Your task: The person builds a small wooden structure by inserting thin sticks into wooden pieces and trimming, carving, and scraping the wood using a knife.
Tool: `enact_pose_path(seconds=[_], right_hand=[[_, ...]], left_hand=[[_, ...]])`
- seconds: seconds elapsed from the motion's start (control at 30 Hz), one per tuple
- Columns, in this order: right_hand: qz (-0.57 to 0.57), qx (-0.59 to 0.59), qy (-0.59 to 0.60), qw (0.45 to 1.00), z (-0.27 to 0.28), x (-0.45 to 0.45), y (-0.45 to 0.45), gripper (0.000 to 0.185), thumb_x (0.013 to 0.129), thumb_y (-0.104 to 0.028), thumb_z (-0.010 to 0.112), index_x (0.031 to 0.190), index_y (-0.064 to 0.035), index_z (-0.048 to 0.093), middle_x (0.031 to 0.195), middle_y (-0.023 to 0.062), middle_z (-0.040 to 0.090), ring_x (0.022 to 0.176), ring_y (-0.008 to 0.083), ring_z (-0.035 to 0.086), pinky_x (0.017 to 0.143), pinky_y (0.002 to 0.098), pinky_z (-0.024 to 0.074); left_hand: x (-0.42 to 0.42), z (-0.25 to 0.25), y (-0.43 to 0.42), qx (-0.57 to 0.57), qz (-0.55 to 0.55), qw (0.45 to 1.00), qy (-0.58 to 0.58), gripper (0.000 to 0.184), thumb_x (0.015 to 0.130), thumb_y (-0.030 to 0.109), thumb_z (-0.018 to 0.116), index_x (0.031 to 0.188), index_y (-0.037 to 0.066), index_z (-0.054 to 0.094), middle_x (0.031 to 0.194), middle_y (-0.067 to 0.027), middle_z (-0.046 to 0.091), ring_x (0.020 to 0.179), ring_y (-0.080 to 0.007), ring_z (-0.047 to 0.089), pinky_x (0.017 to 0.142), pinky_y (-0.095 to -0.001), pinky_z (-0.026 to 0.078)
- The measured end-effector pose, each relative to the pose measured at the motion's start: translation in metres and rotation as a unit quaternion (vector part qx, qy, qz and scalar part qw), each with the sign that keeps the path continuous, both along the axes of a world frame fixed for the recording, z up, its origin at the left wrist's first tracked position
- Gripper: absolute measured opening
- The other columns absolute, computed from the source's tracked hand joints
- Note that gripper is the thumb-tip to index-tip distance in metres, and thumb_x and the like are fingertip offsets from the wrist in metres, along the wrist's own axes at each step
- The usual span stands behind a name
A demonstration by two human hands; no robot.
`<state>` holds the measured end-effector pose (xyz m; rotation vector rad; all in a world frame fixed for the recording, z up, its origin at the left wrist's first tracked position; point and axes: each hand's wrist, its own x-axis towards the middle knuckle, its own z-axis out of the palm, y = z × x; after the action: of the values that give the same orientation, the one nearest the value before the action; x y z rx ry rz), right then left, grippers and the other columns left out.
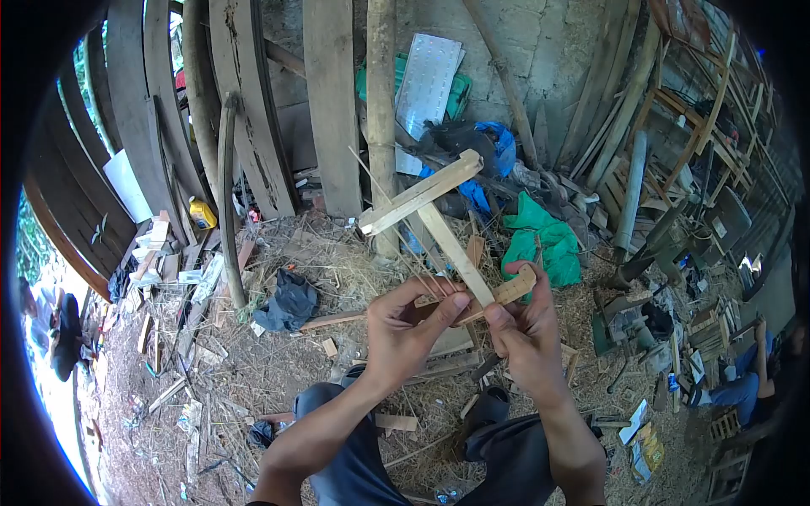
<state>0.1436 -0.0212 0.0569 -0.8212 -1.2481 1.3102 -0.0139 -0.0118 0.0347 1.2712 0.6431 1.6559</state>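
We are holding one wooden frame (453, 250) above the littered ground (337, 274), between our two hands. It is showing two thick, squared bars joined by one flat, narrower slat; the pale wood is looking rough-sawn, and the far bar is tilting upward to the right. Our left hand (405, 331) is closing its thumb and fingers around the near bar, with thin strips (377, 187) running beside its fingers. Our right hand (529, 333) is gripping that bar's other end, its thumb pressing near the slat. Beyond, we are seeing one crumpled green plastic sheet (544, 240), one wrinkled black plastic piece (287, 301) and one smooth yellow bottle (202, 213).
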Motion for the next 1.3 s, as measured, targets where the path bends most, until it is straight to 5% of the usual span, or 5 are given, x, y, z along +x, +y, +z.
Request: enact_pose_path(seconds=[0.27,0.5,0.57,1.0,1.3], right_hand=[[-0.021,0.026,-0.034,0.999,0.001,-0.006,-0.002,0.047,0.093,-0.010,0.055,0.130,-0.0092,0.027,0.067,-0.0021,0.051,0.047,0.0008,0.034,0.043,0.0179,0.0237],[-0.034,0.022,-0.036,0.999,0.001,-0.005,-0.002,0.047,0.092,-0.011,0.057,0.129,-0.0089,0.029,0.066,-0.0026,0.051,0.047,0.0006,0.035,0.043,0.0178,0.0239],[0.001,0.005,0.003,1.000,0.000,-0.001,-0.002,0.054,0.088,-0.011,0.064,0.129,-0.0109,0.029,0.087,0.0033,0.061,0.055,-0.0004,0.041,0.044,0.0166,0.0259],[-0.010,-0.002,-0.009,1.000,0.004,0.000,0.000,0.050,0.089,-0.008,0.062,0.127,-0.0089,0.031,0.089,0.0058,0.063,0.055,-0.0007,0.041,0.045,0.0169,0.0268],[-0.025,-0.042,-0.048,0.998,-0.005,-0.001,0.010,0.043,0.089,-0.008,0.062,0.125,-0.0081,0.037,0.093,0.0093,0.066,0.077,0.0088,0.061,0.061,0.0210,0.0449]], left_hand=[[-0.003,-0.001,0.001,0.005,0.003,1.000,0.003,0.011,0.084,-0.002,0.065,0.095,-0.005,0.063,0.091,-0.0083,0.066,0.086,-0.0115,0.063,0.075,-0.0243,0.054],[-0.005,0.002,-0.001,-0.025,-0.017,0.999,0.017,0.010,0.084,-0.001,0.066,0.094,-0.003,0.064,0.093,-0.0077,0.067,0.086,-0.0112,0.064,0.075,-0.0234,0.053],[-0.005,0.001,-0.001,-0.024,-0.019,0.999,0.017,0.010,0.084,-0.001,0.066,0.093,-0.003,0.064,0.093,-0.0076,0.068,0.086,-0.0115,0.064,0.075,-0.0236,0.053],[-0.006,0.003,0.000,-0.042,-0.025,0.998,0.035,0.011,0.084,-0.001,0.066,0.093,-0.004,0.063,0.089,-0.0083,0.066,0.086,-0.0129,0.064,0.076,-0.0259,0.054],[-0.004,-0.003,0.010,-0.182,-0.048,0.981,-0.049,0.014,0.087,0.009,0.066,0.095,-0.002,0.065,0.083,-0.0074,0.067,0.074,-0.0117,0.064,0.068,-0.0253,0.053]])
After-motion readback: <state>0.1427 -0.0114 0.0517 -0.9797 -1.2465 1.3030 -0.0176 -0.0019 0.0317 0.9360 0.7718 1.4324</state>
